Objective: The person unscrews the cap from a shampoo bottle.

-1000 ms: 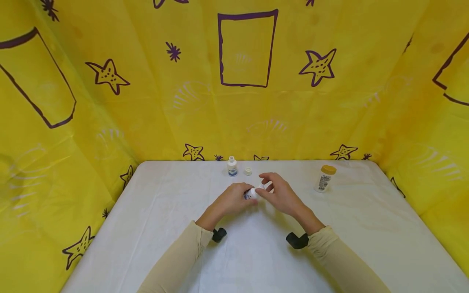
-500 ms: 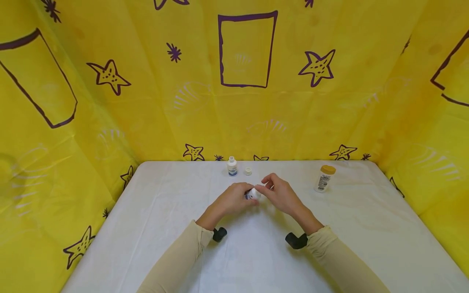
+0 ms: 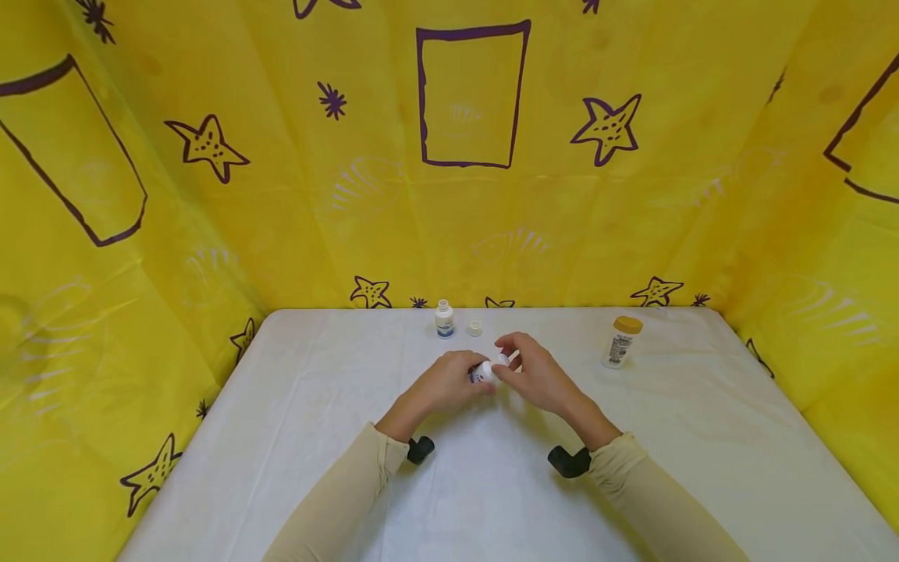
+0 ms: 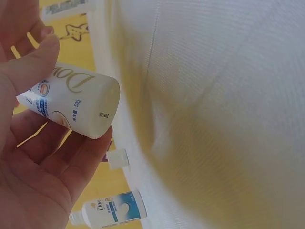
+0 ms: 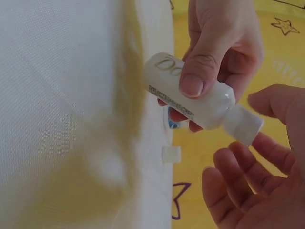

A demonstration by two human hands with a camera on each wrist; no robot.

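Head view: illumination moderate, diffuse and fairly even. Soft shadows fall beneath the beige fabric sleeves [image 3: 670, 499] on the white cloth-covered desk [image 3: 492, 492]. The yellow patterned curtain [image 3: 470, 211] appears stretched toward the side edges. Wrist views: dimmer, with broad yellowish shadows. Gold lettering on the white cylindrical bottle [image 4: 78, 102] reads clearly; fine print is soft.

This looks like a small curtained booth, though whether it stands in a home, a studio or a lab cannot be told. Yellow sheeting [image 3: 281, 218] printed with starfish [image 3: 607, 129] and pale fish bones [image 3: 366, 186] rises beyond the fingers [image 5: 228, 167] and to either side, and a white-covered worktop [image 3: 316, 359] spreads beneath them.
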